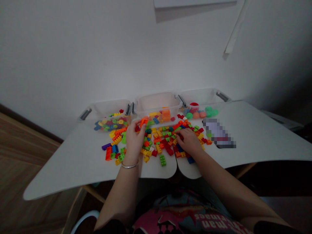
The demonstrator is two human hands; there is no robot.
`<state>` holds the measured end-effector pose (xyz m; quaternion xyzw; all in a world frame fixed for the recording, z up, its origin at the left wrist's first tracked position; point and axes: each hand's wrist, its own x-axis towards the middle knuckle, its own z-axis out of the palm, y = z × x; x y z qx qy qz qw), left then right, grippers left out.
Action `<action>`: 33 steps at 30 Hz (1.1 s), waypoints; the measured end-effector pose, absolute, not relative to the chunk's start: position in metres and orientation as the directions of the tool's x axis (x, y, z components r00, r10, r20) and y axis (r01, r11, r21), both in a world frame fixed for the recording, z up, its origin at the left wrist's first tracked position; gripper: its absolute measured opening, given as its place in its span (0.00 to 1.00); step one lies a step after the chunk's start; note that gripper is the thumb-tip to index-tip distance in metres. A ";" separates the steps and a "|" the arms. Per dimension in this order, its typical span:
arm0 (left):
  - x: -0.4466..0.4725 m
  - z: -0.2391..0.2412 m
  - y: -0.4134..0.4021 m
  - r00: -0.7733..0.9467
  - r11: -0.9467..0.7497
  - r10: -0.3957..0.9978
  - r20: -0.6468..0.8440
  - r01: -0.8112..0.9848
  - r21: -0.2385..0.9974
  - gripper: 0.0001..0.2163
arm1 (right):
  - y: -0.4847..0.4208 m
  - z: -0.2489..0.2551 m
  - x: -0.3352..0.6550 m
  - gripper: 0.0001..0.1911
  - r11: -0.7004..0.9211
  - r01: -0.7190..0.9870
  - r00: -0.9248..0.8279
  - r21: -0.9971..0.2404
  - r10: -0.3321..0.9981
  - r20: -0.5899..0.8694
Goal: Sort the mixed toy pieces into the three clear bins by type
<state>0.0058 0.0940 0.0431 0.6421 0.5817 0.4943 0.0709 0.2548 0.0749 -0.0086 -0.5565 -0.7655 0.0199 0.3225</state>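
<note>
My left hand (135, 136) is closed on an orange toy brick (144, 121), held up just in front of the middle bin. My right hand (189, 140) rests low over the right part of the brick pile, its fingers curled down among the pieces. Whether it grips a brick there is hidden. Between and around both hands spreads the loose pile of coloured bricks (167, 146), in red, yellow, orange, green and blue. A green brick (162, 160) lies at the pile's near edge.
Three clear plastic bins line the wall: the left bin (107, 105) with small colourful pieces, the middle bin (158, 99) with bricks, the right bin (202, 95) with round green and orange pieces and a red cup (194, 107). A blurred phone (218, 131) lies right on the white table (258, 136).
</note>
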 end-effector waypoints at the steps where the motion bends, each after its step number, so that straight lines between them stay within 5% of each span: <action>1: 0.004 0.053 0.096 -0.174 -0.365 0.800 0.574 0.618 0.697 0.14 | 0.075 -0.009 0.255 0.11 0.380 0.840 -0.174 -0.387 0.865 0.471; 5: -0.001 0.106 0.113 -0.064 -0.550 0.738 0.672 0.520 0.654 0.17 | 0.075 -0.009 0.255 0.10 0.374 0.842 -0.174 -0.388 0.870 0.461; 11: 0.010 0.157 0.162 0.055 -0.528 0.786 0.616 0.578 0.622 0.16 | 0.076 -0.009 0.255 0.10 0.375 0.843 -0.179 -0.384 0.871 0.458; 20: 0.024 0.134 0.207 0.276 -0.430 0.894 0.352 0.747 0.507 0.12 | 0.074 -0.007 0.255 0.10 0.367 0.840 -0.172 -0.400 0.879 0.444; 25: 0.025 0.121 0.212 0.213 -0.327 0.927 0.308 0.861 0.389 0.13 | 0.074 -0.007 0.255 0.10 0.362 0.844 -0.168 -0.396 0.879 0.447; 33: 0.037 0.118 0.211 0.086 -0.170 0.969 0.230 0.911 0.376 0.17 | 0.074 -0.005 0.254 0.11 0.354 0.846 -0.171 -0.399 0.889 0.426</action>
